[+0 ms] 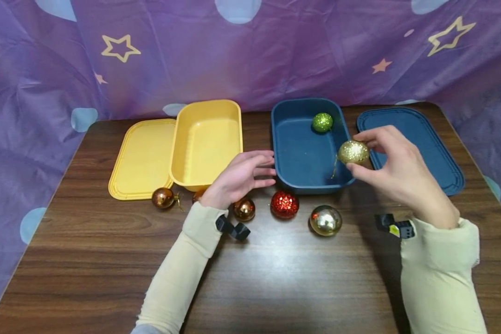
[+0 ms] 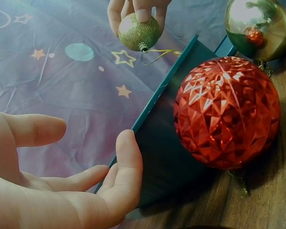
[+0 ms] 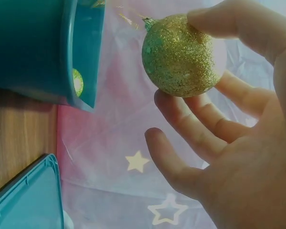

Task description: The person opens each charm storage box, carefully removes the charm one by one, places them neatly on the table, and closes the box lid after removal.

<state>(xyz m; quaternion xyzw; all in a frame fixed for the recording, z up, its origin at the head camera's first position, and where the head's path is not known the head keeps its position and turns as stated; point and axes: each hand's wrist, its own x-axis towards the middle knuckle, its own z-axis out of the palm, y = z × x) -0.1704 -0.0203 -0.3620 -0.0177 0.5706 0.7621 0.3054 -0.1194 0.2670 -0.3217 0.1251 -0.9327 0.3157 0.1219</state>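
Note:
My right hand [image 1: 396,162] pinches a gold glitter Christmas bauble [image 1: 353,152] between thumb and fingertips, raised over the right rim of the blue box [image 1: 305,162]. A thin gold loop dangles from the bauble. Inside that box, toward the back, lies a green glitter bauble [image 1: 323,122]. My left hand [image 1: 244,176] has its fingers spread, fingertips right at the box's left wall, nothing in its grasp. Close by on the table are a faceted red bauble [image 2: 227,113] and a shiny gold bauble [image 1: 325,221]. Brown baubles, one a shiny bauble [image 1: 244,209], sit under and beside my left forearm.
A yellow box [image 1: 206,153] stands left of the blue one, with its yellow lid [image 1: 142,160] flat beside it. The blue lid [image 1: 434,153] lies at the right under my right hand. A brown bauble [image 1: 163,198] rests before the yellow lid. Purple cloth hangs behind.

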